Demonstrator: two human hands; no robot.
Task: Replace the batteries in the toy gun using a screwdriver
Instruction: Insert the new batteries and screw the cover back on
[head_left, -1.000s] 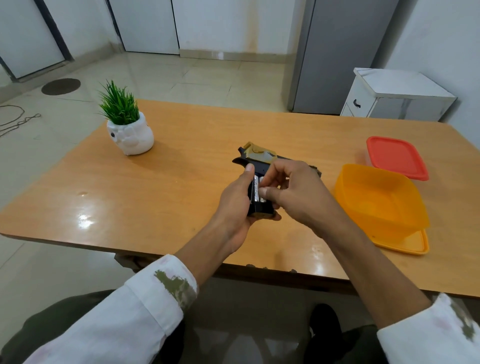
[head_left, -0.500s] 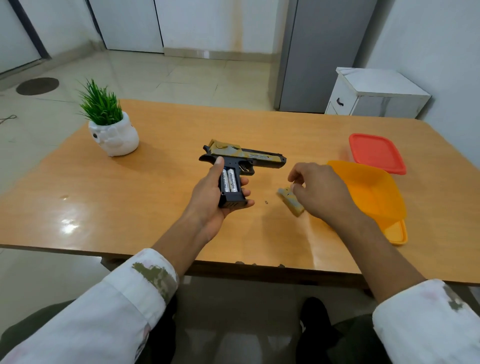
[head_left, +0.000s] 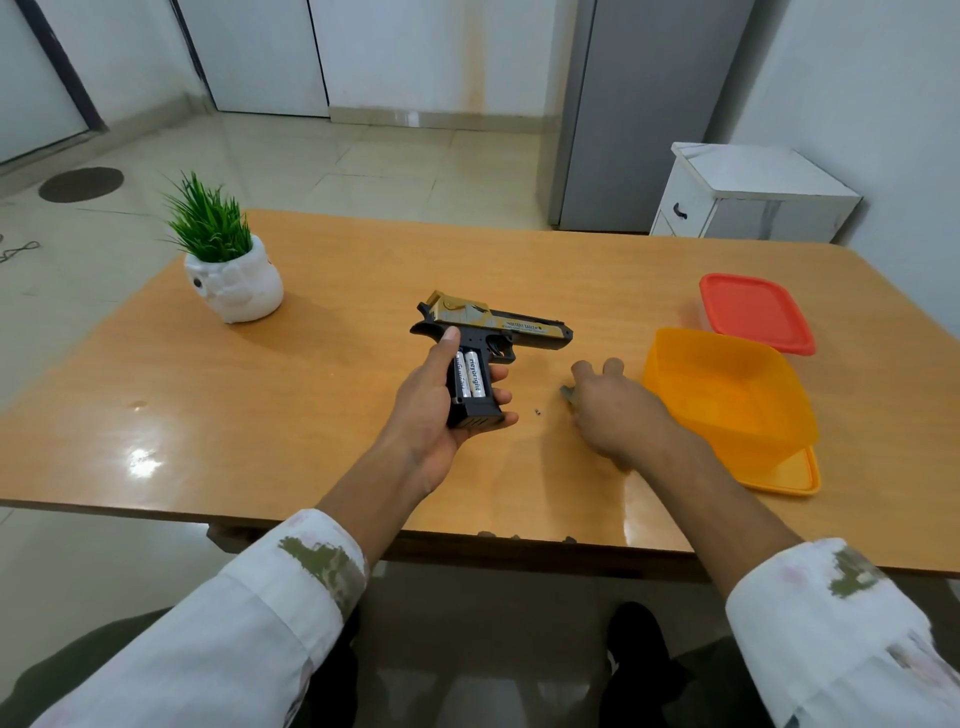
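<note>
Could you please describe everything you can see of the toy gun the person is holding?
The toy gun looks plastic: a black frame and grip under a gold-tan slide with small printed lettering. It is held on its side over the table, muzzle pointing right. The grip's battery bay is uncovered, showing two silver batteries side by side. The left hand holds the grip, thumb up its rear edge, fingertips curled round the front. The right hand does not touch it.
</note>
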